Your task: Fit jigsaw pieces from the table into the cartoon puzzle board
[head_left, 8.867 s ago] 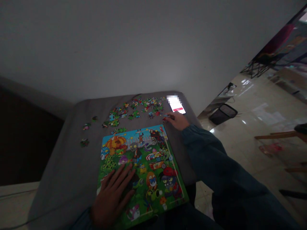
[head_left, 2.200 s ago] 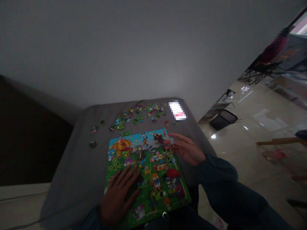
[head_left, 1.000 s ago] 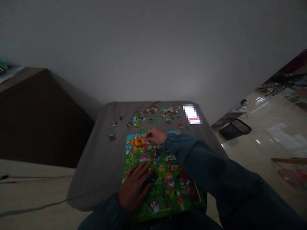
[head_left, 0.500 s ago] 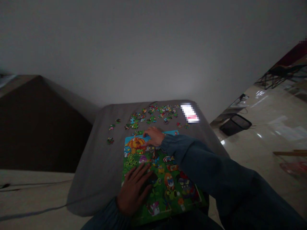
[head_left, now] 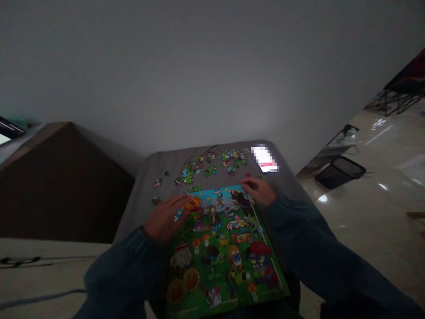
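A colourful cartoon jigsaw puzzle board (head_left: 222, 230) lies in front of me, with a blue strip along its far side and green below. My left hand (head_left: 168, 217) rests over its upper left corner, fingers stretched out and covering part of the pumpkin picture. At the upper right corner is my right hand (head_left: 260, 190), its fingertips drawn together over the edge; whether they pinch the board or a small piece is hidden. Loose puzzle pieces (head_left: 212, 168) are scattered beyond the far edge, and a few lie to the left.
Under the board is a grey cloth-covered surface (head_left: 139, 190) set against a pale wall (head_left: 199, 66). A lit phone (head_left: 264, 158), blurred out, lies at its far right. A dark panel (head_left: 66, 186) stands left; a black bin (head_left: 341, 172) is on the shiny floor at right.
My left hand has moved up from the board's lower left to its upper left corner. My right hand has shifted right, from the far edge's middle to the upper right corner.
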